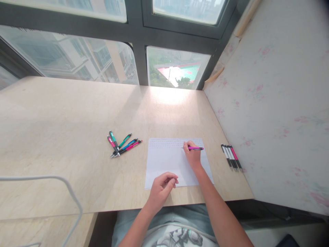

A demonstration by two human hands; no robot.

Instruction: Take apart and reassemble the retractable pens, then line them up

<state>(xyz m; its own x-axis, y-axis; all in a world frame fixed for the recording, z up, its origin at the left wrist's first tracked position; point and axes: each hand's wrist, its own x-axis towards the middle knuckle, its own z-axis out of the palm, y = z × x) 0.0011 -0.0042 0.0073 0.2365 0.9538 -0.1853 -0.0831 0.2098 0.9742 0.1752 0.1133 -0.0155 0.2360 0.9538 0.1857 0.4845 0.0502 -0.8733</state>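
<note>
A white sheet of paper (164, 164) lies on the table in front of me, with rows of small handwriting along its top. My right hand (192, 156) rests on the sheet's upper right and is closed around a magenta pen (195, 148). The pen's tip points left, at the written lines. Near the sheet's lower left edge lies my left hand (163, 187), its fingers loosely bent and the thumb a little apart from them. Nothing shows in that hand.
Left of the paper, several coloured pens (123, 145) lie in a loose, crossing heap. Several white pens (228, 156) and a pink pen (235, 156) form a row by the wall (277, 113). A white cable (64, 181) curves over the table's left side (64, 120). Windows stand behind.
</note>
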